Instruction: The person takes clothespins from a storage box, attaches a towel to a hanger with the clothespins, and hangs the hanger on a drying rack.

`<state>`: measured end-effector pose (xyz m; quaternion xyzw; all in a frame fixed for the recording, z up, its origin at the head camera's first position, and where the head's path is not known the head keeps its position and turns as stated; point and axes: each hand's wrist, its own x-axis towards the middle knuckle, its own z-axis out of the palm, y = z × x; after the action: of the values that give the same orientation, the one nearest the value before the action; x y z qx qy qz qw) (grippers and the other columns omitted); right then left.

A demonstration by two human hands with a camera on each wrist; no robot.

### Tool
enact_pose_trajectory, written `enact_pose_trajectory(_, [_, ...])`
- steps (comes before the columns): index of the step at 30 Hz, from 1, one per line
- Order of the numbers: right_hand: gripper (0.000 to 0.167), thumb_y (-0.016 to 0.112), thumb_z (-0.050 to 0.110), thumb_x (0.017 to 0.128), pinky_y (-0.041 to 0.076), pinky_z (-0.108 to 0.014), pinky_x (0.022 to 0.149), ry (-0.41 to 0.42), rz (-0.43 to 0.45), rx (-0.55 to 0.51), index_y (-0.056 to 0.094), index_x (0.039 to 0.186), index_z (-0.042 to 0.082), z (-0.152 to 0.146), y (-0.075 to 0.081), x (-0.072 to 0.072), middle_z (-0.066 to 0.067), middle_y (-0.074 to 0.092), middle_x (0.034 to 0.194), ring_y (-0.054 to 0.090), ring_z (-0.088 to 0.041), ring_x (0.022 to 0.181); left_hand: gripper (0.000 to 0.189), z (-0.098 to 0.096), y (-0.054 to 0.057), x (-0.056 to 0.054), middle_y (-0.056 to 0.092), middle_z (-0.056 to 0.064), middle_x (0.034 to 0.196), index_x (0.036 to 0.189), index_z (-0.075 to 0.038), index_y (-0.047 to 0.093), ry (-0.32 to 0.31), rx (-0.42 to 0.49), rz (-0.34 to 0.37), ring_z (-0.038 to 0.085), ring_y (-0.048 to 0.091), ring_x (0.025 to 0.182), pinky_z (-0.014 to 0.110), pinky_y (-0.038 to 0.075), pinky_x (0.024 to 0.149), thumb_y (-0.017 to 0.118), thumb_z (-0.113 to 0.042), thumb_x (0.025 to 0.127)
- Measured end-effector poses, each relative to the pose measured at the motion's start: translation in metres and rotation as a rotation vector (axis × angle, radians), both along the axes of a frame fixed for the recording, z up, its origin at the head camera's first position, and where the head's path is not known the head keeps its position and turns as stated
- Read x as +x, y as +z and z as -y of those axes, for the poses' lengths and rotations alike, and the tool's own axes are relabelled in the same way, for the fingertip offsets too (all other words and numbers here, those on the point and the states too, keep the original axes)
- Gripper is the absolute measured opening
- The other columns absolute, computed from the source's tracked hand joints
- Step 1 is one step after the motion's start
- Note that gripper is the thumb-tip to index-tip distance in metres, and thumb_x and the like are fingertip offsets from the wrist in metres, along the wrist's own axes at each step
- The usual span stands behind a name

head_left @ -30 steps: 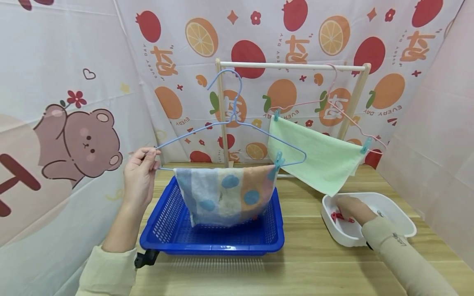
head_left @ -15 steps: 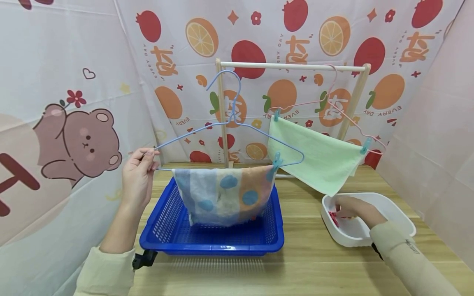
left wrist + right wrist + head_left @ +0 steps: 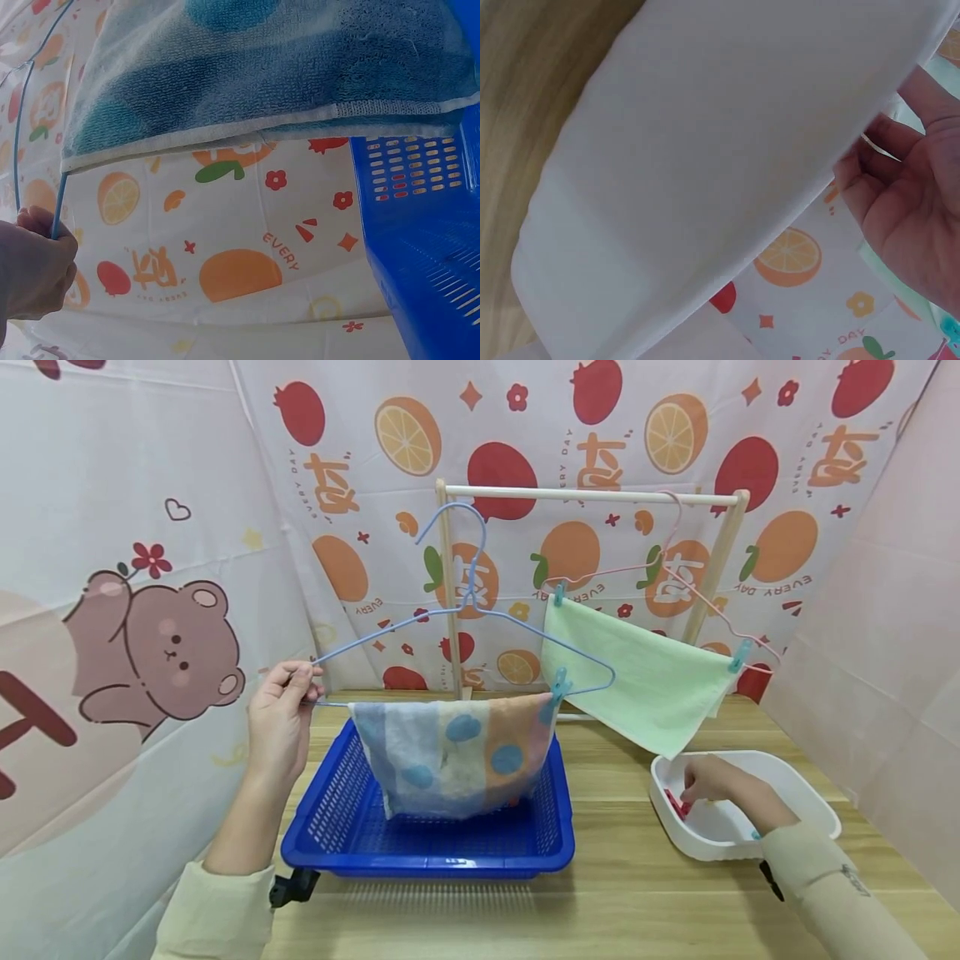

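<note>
My left hand (image 3: 285,706) pinches the left corner of a blue wire hanger (image 3: 472,585). Over the hanger's lower bar drapes a striped towel with blue spots (image 3: 450,764). One teal clothespin (image 3: 559,683) fastens the towel's right end; no clothespin shows at its left end. My right hand (image 3: 712,779) reaches down into a white basin (image 3: 813,802), fingers bent, fingertips right at red clothespins (image 3: 677,805). In the right wrist view the basin's rim hides the fingertips, so I cannot tell whether they grip one.
A blue plastic basket (image 3: 427,862) stands below the towel. Behind, a wooden rack (image 3: 592,492) bears a pink hanger (image 3: 678,578) with a light green towel (image 3: 630,677) clipped on, its lower corner close above the basin. Something teal (image 3: 756,835) lies in the basin.
My right hand has shifted about within the basin, and the red clothespins now show farther left, at its fingertips. My left hand and the hanger have hardly moved.
</note>
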<state>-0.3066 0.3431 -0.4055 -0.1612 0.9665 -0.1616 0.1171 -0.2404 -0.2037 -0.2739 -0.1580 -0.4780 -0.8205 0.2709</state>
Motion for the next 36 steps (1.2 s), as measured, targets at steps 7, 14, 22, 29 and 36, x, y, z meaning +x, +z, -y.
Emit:
enact_pose_trajectory(7, [0.015, 0.073, 0.011, 0.075, 0.042, -0.030, 0.053, 0.159, -0.102, -0.144, 0.059, 0.076, 0.005, -0.005, -0.011, -0.007, 0.002, 0.053, 0.067, 0.048, -0.013, 0.061, 0.016, 0.000, 0.001, 0.003, 0.054, 0.008, 0.080, 0.082, 0.000, 0.057, -0.012, 0.001, -0.016, 0.013, 0.051, 0.067, 0.022, 0.045, 0.070, 0.048, -0.003, 0.094])
enact_pose_trajectory(14, [0.012, 0.071, 0.001, 0.073, 0.042, -0.029, 0.056, 0.092, -0.151, -0.162, 0.060, 0.078, 0.004, 0.007, -0.016, -0.006, 0.003, 0.053, 0.064, 0.050, -0.013, 0.062, 0.016, 0.002, 0.000, 0.003, 0.053, 0.009, 0.082, 0.082, 0.000, 0.058, -0.001, 0.007, -0.021, 0.013, 0.049, 0.067, 0.021, 0.046, 0.070, 0.048, -0.003, 0.094])
enact_pose_trajectory(22, [0.014, 0.061, 0.017, 0.089, 0.041, -0.030, 0.053, -0.028, -0.133, -0.164, 0.060, 0.081, 0.006, 0.009, -0.014, -0.004, 0.002, 0.053, 0.059, 0.051, -0.016, 0.058, 0.015, 0.003, 0.000, 0.004, 0.052, 0.009, 0.084, 0.082, -0.001, 0.058, 0.001, 0.007, -0.015, 0.013, 0.047, 0.068, 0.019, 0.044, 0.070, 0.049, -0.005, 0.094])
enact_pose_trajectory(29, [0.029, 0.062, 0.012, 0.087, 0.045, -0.033, 0.057, -0.082, -0.183, -0.181, 0.054, 0.103, -0.010, 0.005, -0.012, 0.002, -0.005, 0.057, 0.074, 0.054, -0.017, 0.066, 0.015, 0.003, 0.001, 0.004, 0.050, 0.009, 0.086, 0.083, -0.001, 0.057, 0.008, -0.015, -0.017, 0.014, 0.047, 0.069, 0.020, 0.044, 0.070, 0.050, -0.006, 0.094])
enact_pose_trajectory(36, [0.026, 0.070, 0.012, 0.080, 0.046, -0.032, 0.058, -0.111, -0.191, -0.177, 0.061, 0.095, -0.008, -0.005, -0.009, 0.009, -0.007, 0.061, 0.079, 0.054, -0.019, 0.070, 0.015, 0.002, -0.001, 0.003, 0.049, 0.009, 0.087, 0.083, -0.001, 0.057, -0.005, -0.025, -0.012, 0.014, 0.048, 0.070, 0.020, 0.044, 0.070, 0.049, -0.007, 0.095])
